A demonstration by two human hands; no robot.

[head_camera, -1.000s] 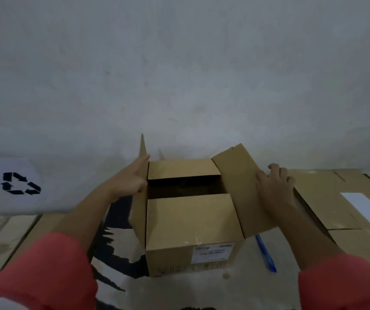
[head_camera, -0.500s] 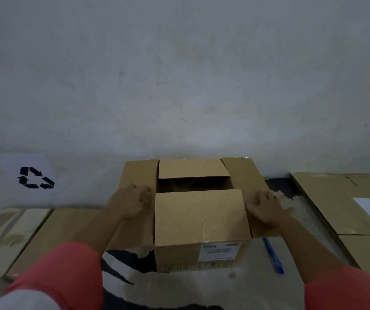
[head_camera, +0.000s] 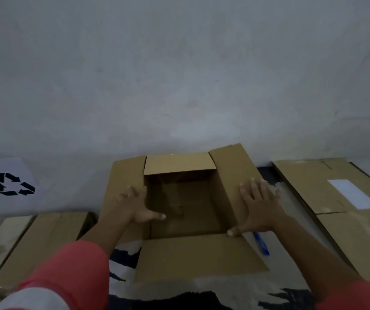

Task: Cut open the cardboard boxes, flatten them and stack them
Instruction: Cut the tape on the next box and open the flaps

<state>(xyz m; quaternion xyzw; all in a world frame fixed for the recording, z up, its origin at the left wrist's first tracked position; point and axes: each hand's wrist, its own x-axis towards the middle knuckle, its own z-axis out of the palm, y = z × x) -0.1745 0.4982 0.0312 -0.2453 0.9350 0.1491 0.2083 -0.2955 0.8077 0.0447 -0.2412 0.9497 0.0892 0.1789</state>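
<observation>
A: While the left hand (head_camera: pixel 134 204) lies open on the left flap (head_camera: pixel 123 175), thumb reaching over the opening, what is the right hand (head_camera: pixel 260 209) doing?

B: Much the same. Its fingers are spread and flat, pressing the right flap (head_camera: pixel 231 166) outward. Neither hand grips anything.

A: And the box (head_camera: pixel 186 215)?

B: It stands upright between the hands, close to the wall, with its top open. The far flap (head_camera: pixel 179 163) rises at the back and the near flap (head_camera: pixel 199 256) lies folded out toward the person. It looks empty inside, though it is dim.

A: How will it handle?

B: Light, I judge. Corrugated board is stiff across each panel, bends readily at the creases, and is dry rather than slippery. The bottom looks closed, so it probably needs cutting before the box can collapse.

A: Where to take hold?

B: At two opposite walls or corners, pushing them together so it folds along its creases. Pulling on one flap alone may tear it.

A: What lies around?

B: A blue tool (head_camera: pixel 261 243) lies just beside the box, near the right wrist. There is flat cardboard on the right (head_camera: pixel 327 186) and more cardboard on the left (head_camera: pixel 45 238). A recycling sign (head_camera: pixel 12 184) sits at the wall, far left.
</observation>
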